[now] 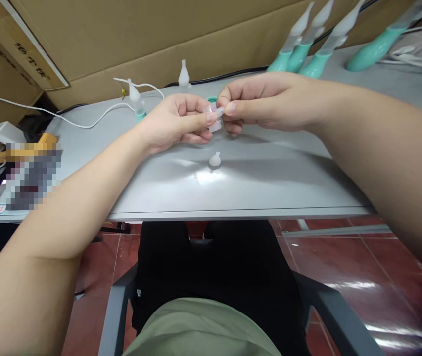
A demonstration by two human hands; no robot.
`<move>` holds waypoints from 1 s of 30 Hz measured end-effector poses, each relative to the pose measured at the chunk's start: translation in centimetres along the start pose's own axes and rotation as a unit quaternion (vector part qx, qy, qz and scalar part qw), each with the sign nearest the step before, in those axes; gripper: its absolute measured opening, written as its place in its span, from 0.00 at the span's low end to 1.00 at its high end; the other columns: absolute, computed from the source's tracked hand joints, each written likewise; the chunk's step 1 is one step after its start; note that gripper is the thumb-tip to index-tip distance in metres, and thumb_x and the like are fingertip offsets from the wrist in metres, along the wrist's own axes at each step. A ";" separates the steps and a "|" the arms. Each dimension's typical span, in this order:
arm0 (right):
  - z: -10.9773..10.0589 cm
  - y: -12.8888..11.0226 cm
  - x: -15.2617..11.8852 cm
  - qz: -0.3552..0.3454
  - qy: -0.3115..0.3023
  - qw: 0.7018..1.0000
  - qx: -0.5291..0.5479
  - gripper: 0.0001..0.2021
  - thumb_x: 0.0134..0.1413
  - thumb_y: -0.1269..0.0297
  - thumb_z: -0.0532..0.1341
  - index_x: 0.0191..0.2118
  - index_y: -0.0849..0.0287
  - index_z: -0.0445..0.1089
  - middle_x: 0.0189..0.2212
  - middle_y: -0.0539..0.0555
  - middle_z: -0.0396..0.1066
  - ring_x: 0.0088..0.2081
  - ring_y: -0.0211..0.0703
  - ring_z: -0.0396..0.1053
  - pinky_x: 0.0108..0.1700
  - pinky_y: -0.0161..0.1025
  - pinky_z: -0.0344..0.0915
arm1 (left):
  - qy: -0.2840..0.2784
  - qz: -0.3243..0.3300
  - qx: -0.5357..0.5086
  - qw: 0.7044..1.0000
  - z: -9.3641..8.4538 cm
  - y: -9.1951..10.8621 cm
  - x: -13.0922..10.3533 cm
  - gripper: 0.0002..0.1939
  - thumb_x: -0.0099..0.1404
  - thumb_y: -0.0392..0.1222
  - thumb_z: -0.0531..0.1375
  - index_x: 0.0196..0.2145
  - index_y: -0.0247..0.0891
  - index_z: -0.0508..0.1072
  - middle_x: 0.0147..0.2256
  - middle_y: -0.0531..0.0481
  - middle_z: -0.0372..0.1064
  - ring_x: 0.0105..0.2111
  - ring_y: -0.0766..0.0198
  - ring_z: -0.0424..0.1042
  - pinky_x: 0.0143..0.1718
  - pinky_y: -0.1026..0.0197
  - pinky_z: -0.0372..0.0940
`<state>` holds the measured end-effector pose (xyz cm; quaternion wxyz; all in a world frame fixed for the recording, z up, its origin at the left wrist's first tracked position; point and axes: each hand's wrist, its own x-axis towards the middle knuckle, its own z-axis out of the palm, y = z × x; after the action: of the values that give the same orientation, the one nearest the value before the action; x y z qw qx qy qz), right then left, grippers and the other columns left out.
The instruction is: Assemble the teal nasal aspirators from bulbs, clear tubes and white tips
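Above the table my left hand is closed, its thumb and fingers pinching a small clear plastic part. My right hand meets it from the right, thumb and forefinger closed on the narrow end of the same part. A teal ring shows just behind the fingers; whether it belongs to the part I cannot tell. Nearer to me, a small white translucent soft tip sits on the table below both hands.
Several teal-based devices with white nozzles stand at the back right. Two white nozzle pieces stand behind my left hand. White cables, a white plug and a blurred-out object lie left. Cardboard walls the back of the table.
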<state>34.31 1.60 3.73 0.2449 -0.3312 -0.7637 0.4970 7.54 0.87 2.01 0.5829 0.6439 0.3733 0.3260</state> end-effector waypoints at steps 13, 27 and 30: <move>0.4 -0.4 -0.1 -0.006 0.120 0.990 -0.074 0.12 0.78 0.67 0.84 0.39 0.54 0.87 0.39 0.51 0.86 0.40 0.40 0.77 0.47 0.41 0.74 | 0.034 0.033 0.047 0.998 0.0 -0.2 -0.3 0.14 0.77 0.39 0.85 0.45 0.38 0.84 0.39 0.52 0.89 0.41 0.62 0.94 0.54 0.55 0.92; 0.2 -1.1 -0.1 0.036 0.049 0.998 -0.030 0.17 0.80 0.77 0.73 0.35 0.55 0.83 0.35 0.52 0.85 0.41 0.40 0.80 0.56 0.41 0.78 | 0.003 0.047 0.065 0.997 -0.1 -0.3 -0.6 0.16 0.72 0.38 0.87 0.44 0.40 0.84 0.37 0.51 0.86 0.42 0.58 0.92 0.53 0.53 0.91; 0.3 -1.1 -0.1 0.043 0.047 0.998 -0.012 0.17 0.80 0.78 0.74 0.35 0.55 0.83 0.35 0.51 0.85 0.40 0.39 0.81 0.55 0.40 0.79 | 0.022 0.042 0.067 0.997 0.1 -0.3 -0.7 0.17 0.71 0.36 0.88 0.44 0.39 0.83 0.37 0.50 0.85 0.44 0.54 0.93 0.57 0.49 0.90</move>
<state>33.89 1.02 4.64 0.2550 -0.3897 -0.7423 0.4818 7.28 0.21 1.74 0.5158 0.6894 0.3795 0.3387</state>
